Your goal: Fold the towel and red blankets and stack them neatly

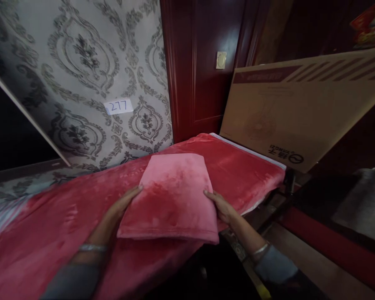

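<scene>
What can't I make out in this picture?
In the head view:
Fingers of the left hand and right hand: partly hidden by the folded cloth.
Small print on the cardboard box: too faint and blurred.
Dark panel: cut off by the left edge.
Red decoration: cut off by the right edge.

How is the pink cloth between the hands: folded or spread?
Folded: the pink cloth forms a compact, thick-edged block between the left hand and right hand.

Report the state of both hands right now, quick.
Left hand: closed on the left edge of the folded pink plush cloth.
Right hand: closed on the cloth's right edge.
</scene>
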The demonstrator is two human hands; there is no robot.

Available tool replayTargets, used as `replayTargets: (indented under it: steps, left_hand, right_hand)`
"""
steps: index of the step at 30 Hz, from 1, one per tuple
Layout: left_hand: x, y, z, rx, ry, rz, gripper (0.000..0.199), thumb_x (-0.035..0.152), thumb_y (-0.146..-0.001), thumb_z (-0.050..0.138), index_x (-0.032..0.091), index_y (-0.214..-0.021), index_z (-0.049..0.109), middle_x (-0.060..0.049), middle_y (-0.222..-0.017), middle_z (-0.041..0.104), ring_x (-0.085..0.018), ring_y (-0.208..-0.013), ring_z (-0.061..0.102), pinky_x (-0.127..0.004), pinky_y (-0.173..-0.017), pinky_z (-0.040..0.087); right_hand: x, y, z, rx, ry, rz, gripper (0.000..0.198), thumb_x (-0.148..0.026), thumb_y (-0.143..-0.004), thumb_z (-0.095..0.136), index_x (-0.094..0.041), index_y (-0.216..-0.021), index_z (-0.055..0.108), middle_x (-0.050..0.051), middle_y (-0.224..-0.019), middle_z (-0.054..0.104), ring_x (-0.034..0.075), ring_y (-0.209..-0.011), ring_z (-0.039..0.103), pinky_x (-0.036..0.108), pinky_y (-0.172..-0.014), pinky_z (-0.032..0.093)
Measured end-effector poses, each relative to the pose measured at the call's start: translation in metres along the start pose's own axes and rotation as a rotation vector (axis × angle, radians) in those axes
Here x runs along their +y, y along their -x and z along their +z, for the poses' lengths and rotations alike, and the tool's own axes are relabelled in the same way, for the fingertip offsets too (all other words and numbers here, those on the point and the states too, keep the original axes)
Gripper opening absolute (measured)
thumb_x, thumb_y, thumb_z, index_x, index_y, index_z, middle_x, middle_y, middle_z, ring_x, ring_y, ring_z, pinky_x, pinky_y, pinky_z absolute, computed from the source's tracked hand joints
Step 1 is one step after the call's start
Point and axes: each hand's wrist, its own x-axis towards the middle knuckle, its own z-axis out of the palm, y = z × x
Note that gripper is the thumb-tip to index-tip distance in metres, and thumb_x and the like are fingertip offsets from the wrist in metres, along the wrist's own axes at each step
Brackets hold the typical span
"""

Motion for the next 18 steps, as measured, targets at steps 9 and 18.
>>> replayTargets:
  steps: [9, 18]
  left_hand:
    - [0.0, 0.029, 0.01, 0.033, -0.096, 0.119, 0.085, 0.055, -0.055, 0.09, 0.023, -0.13, 0.067, -0.008, -0.131, 0.07, -0.037, -0.133, 0.055, -0.042, -0.112, 0.046]
    - [-0.024, 0.081, 0.024, 0.019, 0.206, -0.124, 0.062, 0.045, -0.061, 0.089, 0.018, -0.114, 0.073, -0.011, -0.112, 0.077, -0.034, -0.115, 0.068, -0.041, -0.098, 0.057]
  right_hand:
    - [-0.02, 0.017, 0.014, 0.097, 0.086, -0.089, 0.055, -0.039, -0.057, 0.088, -0.018, -0.105, 0.07, 0.01, -0.111, 0.075, 0.034, -0.112, 0.066, 0.046, -0.101, 0.053]
    - [0.007, 0.064, -0.01, 0.073, -0.036, 0.154, 0.051, -0.05, -0.07, 0.082, -0.019, -0.108, 0.069, 0.01, -0.102, 0.077, 0.031, -0.102, 0.071, 0.045, -0.095, 0.057]
